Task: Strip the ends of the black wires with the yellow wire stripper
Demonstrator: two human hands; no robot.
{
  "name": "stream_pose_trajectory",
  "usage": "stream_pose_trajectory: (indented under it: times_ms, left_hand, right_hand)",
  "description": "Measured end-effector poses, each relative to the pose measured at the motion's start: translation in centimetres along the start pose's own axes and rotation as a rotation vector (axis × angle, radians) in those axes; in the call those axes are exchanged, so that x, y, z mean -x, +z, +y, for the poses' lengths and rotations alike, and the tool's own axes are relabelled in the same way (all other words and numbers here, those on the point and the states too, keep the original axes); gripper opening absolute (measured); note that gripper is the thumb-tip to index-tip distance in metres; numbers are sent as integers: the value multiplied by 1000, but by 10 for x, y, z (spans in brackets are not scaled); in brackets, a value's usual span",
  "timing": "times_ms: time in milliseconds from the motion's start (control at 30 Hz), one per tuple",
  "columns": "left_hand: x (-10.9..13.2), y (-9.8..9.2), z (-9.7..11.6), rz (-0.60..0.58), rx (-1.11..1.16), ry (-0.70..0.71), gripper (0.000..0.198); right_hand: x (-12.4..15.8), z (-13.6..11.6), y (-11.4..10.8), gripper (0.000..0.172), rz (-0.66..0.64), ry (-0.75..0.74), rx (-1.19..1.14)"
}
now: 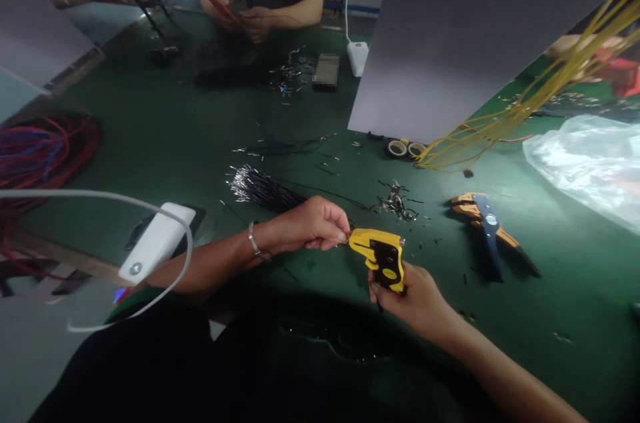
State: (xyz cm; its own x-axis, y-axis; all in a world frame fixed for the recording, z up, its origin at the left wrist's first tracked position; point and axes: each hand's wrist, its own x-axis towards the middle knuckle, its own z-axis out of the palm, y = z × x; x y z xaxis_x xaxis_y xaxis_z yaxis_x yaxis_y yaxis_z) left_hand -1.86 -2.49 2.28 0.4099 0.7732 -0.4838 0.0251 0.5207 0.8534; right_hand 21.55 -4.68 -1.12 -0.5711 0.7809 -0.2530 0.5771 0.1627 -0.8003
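Observation:
My right hand (417,296) is wrapped round the handles of a yellow and black wire stripper (383,256), its jaw end pointing left. At that jaw end, the fingers of my left hand (325,226) are pinched together on what looks like a thin dark wire, mostly hidden by the fingers. Behind my left wrist lies a bundle of black wires (270,189) with bright stripped ends fanned to the left. Short cut scraps (397,201) are heaped just beyond the tool.
A blue and orange wire stripper (487,223) lies at right. Behind it are tape rolls (406,149), hanging yellow wires (500,119) and a plastic bag (590,163). Red and blue wire coils (45,153) sit left. A grey panel (435,36) stands upright; across the table, a person's hands (255,23) hold a red tool.

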Motion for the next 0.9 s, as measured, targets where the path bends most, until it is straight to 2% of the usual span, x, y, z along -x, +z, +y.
stream_pose_trajectory:
  times_ms: [133,300,633,900]
  left_hand:
    - [0,1,0,18,-32,19,5]
    - [1,1,-1,35,-97,59,4]
    - [1,3,1,76,-119,42,6]
    - [-1,4,-4,91,-103,65,4]
  right_hand:
    - [-1,1,2,16,102,-48,115]
    - [-1,0,3,16,142,-102,173]
    - [-5,0,4,14,145,-61,168]
    - [-8,2,-1,15,62,41,70]
